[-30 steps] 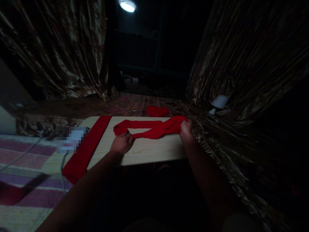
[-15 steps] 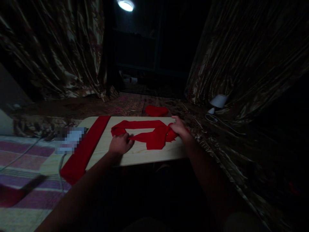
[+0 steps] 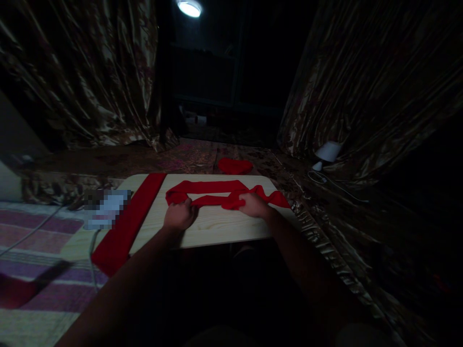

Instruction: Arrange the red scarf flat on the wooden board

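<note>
A long red cloth strip (image 3: 213, 186) lies in a loop on a pale wooden board (image 3: 213, 226). Its near left bend is pinched in my left hand (image 3: 180, 213), fingers closed around the fabric. On the near side of the loop, my right hand (image 3: 254, 205) grips a bunched part of the same strip. Past that hand, a wavy tail of the strip runs right to the board's right edge. The fingertips of both hands are partly hidden by cloth and dim light.
Another red cloth band (image 3: 135, 219) crosses the board's left part and hangs over its front edge. Behind the board lies a red cloth piece (image 3: 235, 166). A small white lamp (image 3: 328, 152) stands right; a blurred-out item (image 3: 106, 209) with a cable is left.
My right hand has come left and nearer from the board's far right, gathering the flap that lay flat. The tail now stretches right. My left hand has barely moved.
</note>
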`<state>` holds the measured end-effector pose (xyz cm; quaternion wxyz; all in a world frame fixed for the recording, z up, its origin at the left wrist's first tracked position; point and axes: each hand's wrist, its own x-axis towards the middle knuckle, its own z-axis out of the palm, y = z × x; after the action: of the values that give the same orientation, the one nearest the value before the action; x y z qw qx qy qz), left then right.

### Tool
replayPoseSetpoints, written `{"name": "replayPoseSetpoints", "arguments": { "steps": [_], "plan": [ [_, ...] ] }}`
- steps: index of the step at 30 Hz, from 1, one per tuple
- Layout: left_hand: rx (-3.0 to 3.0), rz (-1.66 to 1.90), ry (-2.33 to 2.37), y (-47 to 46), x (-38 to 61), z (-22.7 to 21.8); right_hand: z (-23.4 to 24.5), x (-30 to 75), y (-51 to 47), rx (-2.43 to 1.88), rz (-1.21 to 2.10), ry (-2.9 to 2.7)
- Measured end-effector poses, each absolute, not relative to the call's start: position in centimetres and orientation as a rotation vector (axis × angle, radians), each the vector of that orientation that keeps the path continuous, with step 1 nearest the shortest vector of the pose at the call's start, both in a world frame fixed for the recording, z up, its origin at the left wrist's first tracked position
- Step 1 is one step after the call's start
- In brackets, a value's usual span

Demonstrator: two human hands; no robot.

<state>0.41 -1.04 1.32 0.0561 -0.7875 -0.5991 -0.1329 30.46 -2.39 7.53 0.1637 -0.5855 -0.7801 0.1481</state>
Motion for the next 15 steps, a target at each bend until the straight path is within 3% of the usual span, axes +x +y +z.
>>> {"name": "replayPoseSetpoints", "arguments": {
  "steps": [4, 8, 12, 15],
  "plan": [
    [-2.391, -0.421, -1.813, -0.9, 0.5, 1.4, 9.7, 33.1, -0.3, -1.583, 0.723, -1.275],
    [-2.390, -0.442, -1.799, -0.8, 0.5, 1.2, 12.1, 36.2, 1.2, -1.216, 0.700, -0.612],
    [-2.369, -0.430, -1.781, -0.7, 0.3, 0.9, 13.0, 38.0, 1.8, -1.085, 0.467, -0.489],
    [-2.370, -0.417, -1.784, -0.7, 0.2, 0.9, 12.2, 38.0, 1.5, -1.229, 0.540, -0.612]
  ]
}}
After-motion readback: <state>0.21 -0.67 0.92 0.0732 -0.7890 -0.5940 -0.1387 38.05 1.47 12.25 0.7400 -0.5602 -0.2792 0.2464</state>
